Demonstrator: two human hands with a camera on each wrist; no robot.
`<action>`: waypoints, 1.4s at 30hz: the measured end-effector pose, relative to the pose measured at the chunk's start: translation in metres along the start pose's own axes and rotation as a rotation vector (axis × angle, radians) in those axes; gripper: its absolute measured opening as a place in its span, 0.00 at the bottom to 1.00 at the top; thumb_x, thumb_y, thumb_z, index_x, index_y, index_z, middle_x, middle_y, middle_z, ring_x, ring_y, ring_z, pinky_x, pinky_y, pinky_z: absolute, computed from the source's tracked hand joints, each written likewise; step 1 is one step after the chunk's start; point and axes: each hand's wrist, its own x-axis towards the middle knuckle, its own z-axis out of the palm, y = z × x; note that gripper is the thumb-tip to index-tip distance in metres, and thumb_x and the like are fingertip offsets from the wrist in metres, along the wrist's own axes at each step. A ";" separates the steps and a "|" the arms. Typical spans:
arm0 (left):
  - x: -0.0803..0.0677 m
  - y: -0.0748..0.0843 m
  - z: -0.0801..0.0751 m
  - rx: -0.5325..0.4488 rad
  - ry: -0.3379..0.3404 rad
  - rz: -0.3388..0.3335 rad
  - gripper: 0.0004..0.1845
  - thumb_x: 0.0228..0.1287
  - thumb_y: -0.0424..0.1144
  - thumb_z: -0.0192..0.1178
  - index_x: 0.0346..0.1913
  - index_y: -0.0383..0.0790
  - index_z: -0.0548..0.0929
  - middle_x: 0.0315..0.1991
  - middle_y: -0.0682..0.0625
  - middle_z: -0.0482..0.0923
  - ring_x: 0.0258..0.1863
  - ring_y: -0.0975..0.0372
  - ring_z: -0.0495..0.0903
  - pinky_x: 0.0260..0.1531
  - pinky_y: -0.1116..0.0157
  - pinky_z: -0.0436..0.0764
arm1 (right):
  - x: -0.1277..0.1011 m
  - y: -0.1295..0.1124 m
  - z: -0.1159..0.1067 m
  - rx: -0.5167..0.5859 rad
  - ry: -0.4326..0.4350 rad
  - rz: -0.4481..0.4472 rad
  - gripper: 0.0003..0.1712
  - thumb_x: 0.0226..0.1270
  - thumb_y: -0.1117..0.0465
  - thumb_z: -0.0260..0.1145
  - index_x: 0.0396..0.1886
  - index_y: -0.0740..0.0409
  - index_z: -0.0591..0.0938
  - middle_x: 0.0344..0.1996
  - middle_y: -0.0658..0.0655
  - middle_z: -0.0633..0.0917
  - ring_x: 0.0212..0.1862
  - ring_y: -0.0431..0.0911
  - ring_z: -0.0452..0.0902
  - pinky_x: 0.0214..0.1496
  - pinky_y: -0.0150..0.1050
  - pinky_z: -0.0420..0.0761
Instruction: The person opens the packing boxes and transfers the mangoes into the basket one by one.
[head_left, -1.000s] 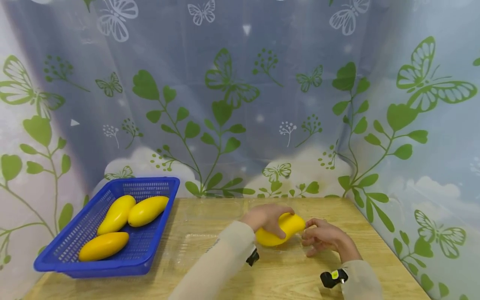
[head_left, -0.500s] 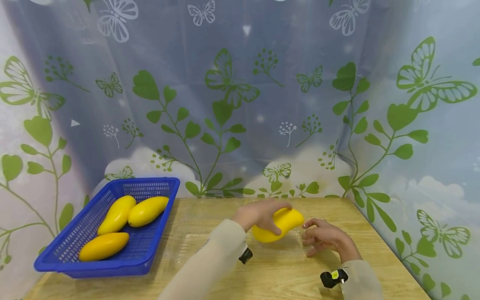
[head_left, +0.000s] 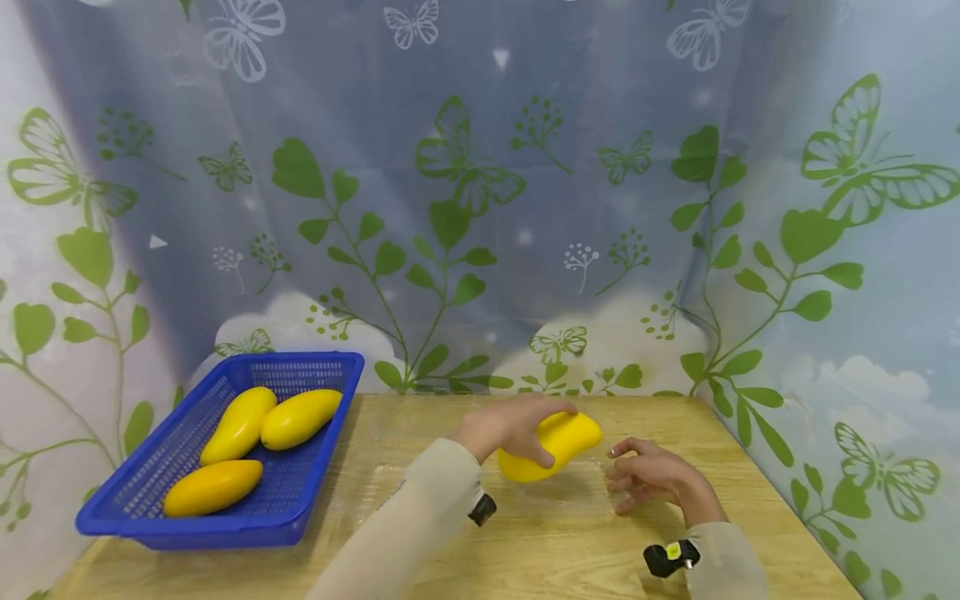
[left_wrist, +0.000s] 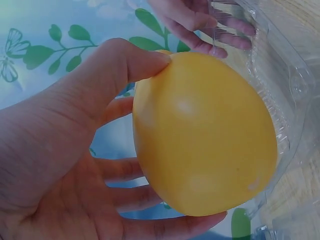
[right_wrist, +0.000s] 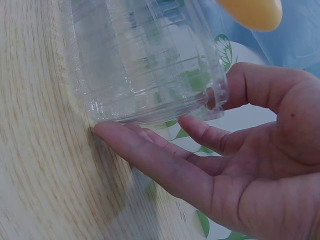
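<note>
My left hand [head_left: 510,429] grips a yellow mango [head_left: 573,437], thumb on one side and fingers round the other. The mango is tilted, raised above a clear plastic box [right_wrist: 140,55] on the table. At that box's right end is my right hand [head_left: 656,475]. In the right wrist view, one curled finger of the right hand [right_wrist: 260,145] hooks at the rim while other fingers lie along the outer wall. The left wrist view shows the mango [left_wrist: 205,135] large, hiding parts of the left fingers.
A blue plastic basket [head_left: 315,492] stands at the left, holding three yellow mangoes [head_left: 213,487]. Another clear plastic part [head_left: 386,479] lies between basket and left hand. A patterned curtain [head_left: 480,275] hangs behind the wooden table [head_left: 555,567].
My left hand has lifted the mango slightly and shifted it left, away from my right fingers. The right hand stays in place. The head view has turned slightly.
</note>
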 end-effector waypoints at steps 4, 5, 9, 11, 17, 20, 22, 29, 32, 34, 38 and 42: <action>-0.001 -0.001 0.000 0.004 0.002 -0.004 0.43 0.61 0.48 0.73 0.77 0.64 0.65 0.75 0.55 0.70 0.66 0.59 0.75 0.58 0.54 0.80 | 0.000 0.001 -0.001 -0.003 0.006 0.002 0.30 0.70 0.65 0.59 0.65 0.71 0.59 0.32 0.55 0.75 0.35 0.46 0.77 0.43 0.52 0.90; -0.002 -0.002 0.000 0.004 0.002 -0.007 0.43 0.61 0.48 0.73 0.77 0.64 0.65 0.75 0.55 0.70 0.66 0.59 0.75 0.58 0.54 0.80 | -0.001 0.001 -0.001 -0.002 0.004 0.001 0.30 0.70 0.65 0.59 0.65 0.72 0.59 0.32 0.55 0.75 0.34 0.46 0.76 0.43 0.52 0.90; -0.004 -0.004 0.000 0.005 0.009 -0.004 0.43 0.61 0.47 0.74 0.77 0.64 0.65 0.75 0.55 0.70 0.66 0.58 0.75 0.58 0.53 0.80 | -0.001 0.002 -0.001 0.006 -0.009 0.000 0.30 0.70 0.65 0.59 0.65 0.72 0.58 0.31 0.54 0.75 0.33 0.45 0.75 0.43 0.51 0.90; -0.006 -0.004 0.000 0.006 0.012 0.000 0.43 0.61 0.47 0.74 0.77 0.63 0.65 0.75 0.54 0.70 0.67 0.57 0.75 0.59 0.53 0.80 | -0.001 0.002 -0.001 0.007 -0.011 -0.002 0.30 0.70 0.65 0.59 0.64 0.72 0.58 0.30 0.54 0.74 0.32 0.45 0.74 0.42 0.50 0.90; -0.008 -0.009 0.000 -0.008 0.015 0.004 0.43 0.61 0.46 0.73 0.78 0.62 0.65 0.75 0.54 0.69 0.69 0.56 0.73 0.60 0.51 0.79 | -0.001 0.002 -0.001 0.006 -0.008 -0.006 0.31 0.69 0.65 0.59 0.65 0.72 0.58 0.30 0.54 0.74 0.34 0.46 0.75 0.43 0.51 0.90; -0.010 -0.010 0.000 -0.012 0.018 0.005 0.43 0.61 0.46 0.74 0.78 0.62 0.65 0.75 0.54 0.70 0.69 0.56 0.74 0.61 0.51 0.79 | 0.000 0.002 -0.002 0.003 -0.012 -0.007 0.31 0.69 0.64 0.60 0.65 0.72 0.58 0.30 0.54 0.73 0.35 0.46 0.76 0.43 0.51 0.90; -0.012 -0.011 0.001 -0.011 0.021 0.005 0.43 0.61 0.46 0.74 0.77 0.62 0.66 0.74 0.54 0.71 0.68 0.56 0.74 0.61 0.52 0.80 | 0.000 0.002 -0.002 0.005 -0.018 -0.005 0.31 0.69 0.64 0.59 0.65 0.72 0.58 0.30 0.54 0.73 0.36 0.47 0.77 0.43 0.51 0.90; -0.016 -0.016 0.001 -0.017 0.022 -0.014 0.43 0.60 0.47 0.75 0.77 0.66 0.66 0.72 0.54 0.73 0.63 0.59 0.76 0.56 0.55 0.81 | 0.003 0.002 -0.001 0.014 -0.028 0.007 0.31 0.70 0.64 0.59 0.66 0.71 0.58 0.29 0.53 0.72 0.38 0.47 0.77 0.43 0.51 0.90; -0.017 -0.017 0.001 -0.015 0.022 -0.015 0.43 0.61 0.47 0.74 0.77 0.66 0.65 0.71 0.53 0.73 0.62 0.59 0.76 0.54 0.55 0.82 | 0.002 0.002 0.000 0.016 -0.019 0.014 0.31 0.70 0.65 0.59 0.66 0.72 0.59 0.32 0.55 0.74 0.40 0.48 0.78 0.44 0.51 0.90; -0.018 -0.018 0.001 -0.010 0.022 -0.014 0.43 0.61 0.47 0.74 0.77 0.66 0.64 0.71 0.52 0.72 0.62 0.59 0.76 0.54 0.55 0.82 | 0.001 0.002 -0.001 0.014 -0.021 0.014 0.31 0.70 0.64 0.59 0.66 0.72 0.58 0.33 0.55 0.75 0.40 0.48 0.79 0.44 0.51 0.90; -0.020 -0.021 -0.001 -0.015 0.020 -0.013 0.44 0.62 0.46 0.74 0.78 0.64 0.64 0.73 0.51 0.70 0.64 0.57 0.75 0.55 0.54 0.82 | 0.001 0.001 -0.002 0.012 -0.027 0.008 0.30 0.70 0.64 0.59 0.65 0.71 0.58 0.30 0.53 0.74 0.36 0.46 0.77 0.44 0.51 0.90; -0.023 -0.025 -0.003 -0.025 0.025 -0.018 0.44 0.62 0.46 0.74 0.78 0.64 0.64 0.74 0.50 0.69 0.63 0.56 0.76 0.55 0.54 0.81 | 0.001 0.000 -0.002 0.005 -0.034 -0.009 0.29 0.72 0.64 0.58 0.64 0.71 0.58 0.26 0.51 0.71 0.31 0.43 0.73 0.43 0.50 0.90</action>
